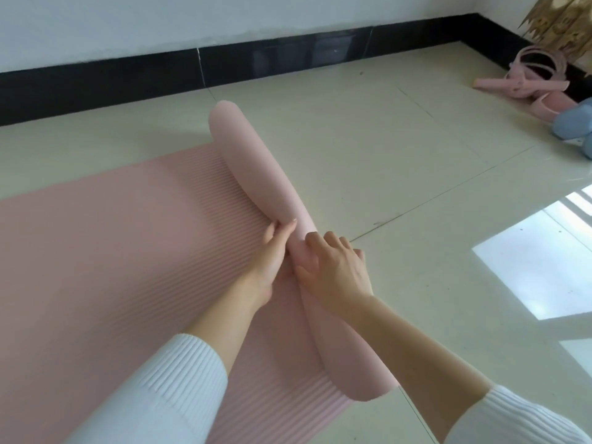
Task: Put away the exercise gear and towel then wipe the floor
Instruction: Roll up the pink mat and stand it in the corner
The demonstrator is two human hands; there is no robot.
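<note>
Head view takes in the pale tiled floor (432, 193) first, and on it the pink mat (105, 257), most of which lies flat, left of centre. Only its right-hand end is wound into a roll (256, 168), so I judge the job to be at an early stage: the mat is part-rolled and nothing is stowed. The floor has not been wiped, and no towel is in sight.

The roll's long axis runs diagonally, from the near end by the person's right forearm up towards the black skirting board (128, 81). The unrolled length stretches off to the left (its ribs lie parallel to the roll).

The right hand (336, 270) is cupped over the roll's top, fingers bent down its far side. The left hand (275, 248) grips the roll at its near seam, thumb on top.

Over in the far right corner, pink bands (525, 78) and blue dumbbells (573, 123) wait to be collected.
</note>
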